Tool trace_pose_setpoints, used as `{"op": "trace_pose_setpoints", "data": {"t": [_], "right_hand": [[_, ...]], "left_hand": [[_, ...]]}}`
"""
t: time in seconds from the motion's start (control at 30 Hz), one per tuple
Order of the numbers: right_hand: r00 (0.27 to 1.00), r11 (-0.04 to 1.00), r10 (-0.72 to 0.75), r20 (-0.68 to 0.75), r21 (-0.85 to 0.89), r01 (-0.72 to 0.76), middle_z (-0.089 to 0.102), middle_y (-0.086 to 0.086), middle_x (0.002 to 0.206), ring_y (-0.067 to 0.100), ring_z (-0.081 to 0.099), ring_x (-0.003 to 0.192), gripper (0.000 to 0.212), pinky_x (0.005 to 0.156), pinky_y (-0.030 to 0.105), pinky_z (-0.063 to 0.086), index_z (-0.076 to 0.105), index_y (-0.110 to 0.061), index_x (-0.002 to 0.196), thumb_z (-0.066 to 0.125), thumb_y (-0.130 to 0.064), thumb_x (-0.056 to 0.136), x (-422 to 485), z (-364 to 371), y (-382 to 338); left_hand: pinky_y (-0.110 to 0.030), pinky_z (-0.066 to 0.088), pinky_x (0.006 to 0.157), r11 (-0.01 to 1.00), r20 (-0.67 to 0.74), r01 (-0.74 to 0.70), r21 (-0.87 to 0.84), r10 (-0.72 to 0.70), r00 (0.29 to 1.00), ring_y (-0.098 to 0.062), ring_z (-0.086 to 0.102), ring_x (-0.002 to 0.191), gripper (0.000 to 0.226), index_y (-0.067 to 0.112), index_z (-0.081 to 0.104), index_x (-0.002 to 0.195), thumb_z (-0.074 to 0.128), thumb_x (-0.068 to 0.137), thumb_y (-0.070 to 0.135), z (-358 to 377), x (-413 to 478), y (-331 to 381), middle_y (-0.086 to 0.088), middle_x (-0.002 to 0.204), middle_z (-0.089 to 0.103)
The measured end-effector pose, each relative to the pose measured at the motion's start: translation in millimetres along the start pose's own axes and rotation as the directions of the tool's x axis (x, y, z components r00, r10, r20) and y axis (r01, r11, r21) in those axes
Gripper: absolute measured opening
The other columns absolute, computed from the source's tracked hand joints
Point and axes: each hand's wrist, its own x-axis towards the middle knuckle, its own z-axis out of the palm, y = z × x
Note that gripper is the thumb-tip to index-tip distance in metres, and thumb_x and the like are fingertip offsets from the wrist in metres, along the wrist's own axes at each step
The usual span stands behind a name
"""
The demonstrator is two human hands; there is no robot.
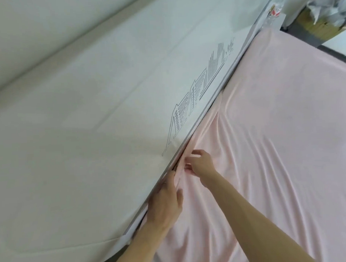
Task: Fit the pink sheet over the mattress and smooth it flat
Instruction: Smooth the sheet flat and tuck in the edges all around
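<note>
The pink sheet (276, 116) covers the mattress across the right half of the view, with long wrinkles fanning out from its left edge. That edge runs along a white headboard panel (88, 114). My left hand (167, 198) presses its fingers down into the gap between panel and mattress, on the sheet's edge. My right hand (199, 163) is just above it, fingers pinching a bunched fold of the pink sheet at the same gap. The mattress itself is hidden under the sheet.
The white headboard panel bears a black line drawing of buildings (202, 101). At the top right stand a cardboard box (314, 23) with crumpled plastic on it and a dark bed frame edge (331, 51).
</note>
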Motion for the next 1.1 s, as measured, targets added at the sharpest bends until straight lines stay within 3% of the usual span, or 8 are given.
{"op": "trace_pose_setpoints", "data": {"t": [0.17, 0.23, 0.37, 0.5, 0.6, 0.73, 0.97, 1.1], "right_hand": [[1.000, 0.995, 0.016, -0.012, 0.103, -0.015, 0.057, 0.006, 0.069, 0.014, 0.050, 0.049, 0.034, 0.048, 0.023, 0.047, 0.058, 0.000, 0.108, 0.036, 0.009, 0.082, -1.1, 27.9, 1.9], [0.998, 0.992, 0.050, 0.035, 0.117, -0.054, 0.054, 0.004, 0.065, 0.012, 0.046, 0.044, 0.033, 0.059, 0.027, 0.052, 0.058, -0.003, 0.105, 0.036, 0.010, 0.083, -5.3, 29.6, 13.1], [0.994, 0.992, 0.086, 0.067, 0.087, -0.091, 0.045, 0.005, 0.060, 0.016, 0.041, 0.048, 0.018, 0.068, 0.035, 0.057, 0.052, -0.006, 0.088, 0.040, 0.005, 0.084, -3.1, 38.6, 28.4], [0.966, 0.994, 0.113, 0.231, -0.037, -0.108, 0.066, 0.012, 0.070, 0.021, 0.067, 0.055, 0.018, 0.065, 0.042, 0.061, 0.059, -0.001, 0.103, 0.048, -0.003, 0.089, -16.8, 43.6, 44.4], [0.936, 0.990, 0.090, 0.339, -0.131, -0.047, 0.066, 0.018, 0.078, 0.027, 0.070, 0.070, 0.011, 0.060, 0.040, 0.060, 0.059, 0.000, 0.096, 0.050, 0.003, 0.089, -25.0, 41.0, 58.7], [0.963, 0.987, 0.047, 0.266, -0.163, -0.003, 0.056, 0.018, 0.093, 0.032, 0.062, 0.083, 0.022, 0.069, 0.043, 0.061, 0.051, 0.008, 0.108, 0.045, 0.009, 0.087, -13.8, 39.6, 75.3], [0.974, 0.990, -0.025, 0.226, -0.128, 0.055, 0.063, 0.014, 0.092, 0.029, 0.065, 0.085, 0.010, 0.081, 0.049, 0.059, 0.058, -0.007, 0.089, 0.053, 0.001, 0.087, -15.3, 52.1, 88.5], [0.976, 0.979, -0.013, 0.217, -0.194, 0.056, 0.062, 0.011, 0.081, 0.024, 0.065, 0.077, 0.009, 0.080, 0.042, 0.061, 0.061, 0.000, 0.087, 0.061, -0.008, 0.086, -23.3, 63.6, 98.8]], "left_hand": [[-0.027, 0.047, 0.037, 0.961, 0.105, -0.021, 0.276, -0.008, 0.994, -0.018, 0.060, 0.045, 0.093, 0.024, 0.031, 0.149, 0.076, 0.068, 0.020, -3.6, -38.7, -20.3, -0.002, 0.076, 0.065], [-0.030, 0.050, 0.040, 0.950, 0.125, -0.022, 0.312, -0.018, 0.992, -0.021, 0.063, 0.049, 0.083, 0.033, 0.018, 0.151, 0.062, 0.080, 0.026, -0.9, -57.3, -31.9, -0.002, 0.083, 0.064], [-0.028, 0.043, 0.027, 0.958, 0.041, -0.016, 0.286, 0.004, 0.999, -0.023, 0.055, 0.034, 0.051, 0.026, 0.047, 0.129, 0.063, 0.082, 0.039, 5.6, -90.1, -55.3, -0.003, 0.067, 0.065], [-0.023, 0.050, 0.040, 0.967, 0.046, 0.163, 0.196, -0.176, 0.983, -0.014, 0.067, 0.051, 0.075, 0.011, 0.047, 0.111, 0.011, 0.093, 0.074, 19.4, -103.9, -60.4, 0.000, 0.070, 0.070], [-0.038, 0.051, 0.081, 0.913, 0.151, 0.287, 0.290, -0.340, 0.928, -0.025, 0.068, 0.099, 0.063, 0.018, 0.038, 0.125, 0.018, 0.092, 0.068, 27.6, -108.8, -49.2, -0.007, 0.122, 0.066], [-0.042, 0.047, 0.095, 0.859, 0.401, 0.492, 0.141, -0.504, 0.765, -0.028, 0.050, 0.127, 0.051, 0.027, 0.041, 0.136, 0.045, 0.091, 0.052, 33.0, -113.9, -54.5, -0.002, 0.131, 0.058], [-0.030, 0.053, 0.069, 0.570, 0.483, 0.804, -0.166, -0.664, 0.570, -0.017, 0.069, 0.083, 0.040, 0.024, 0.068, 0.113, 0.049, 0.095, 0.054, 25.7, -184.8, -124.3, 0.001, 0.098, 0.073], [-0.025, 0.048, 0.062, 0.570, 0.487, 0.782, -0.253, -0.624, 0.612, -0.011, 0.067, 0.075, 0.042, 0.029, 0.072, 0.086, 0.053, 0.087, 0.067, 1.3, -175.6, -137.8, 0.006, 0.086, 0.073]]}}
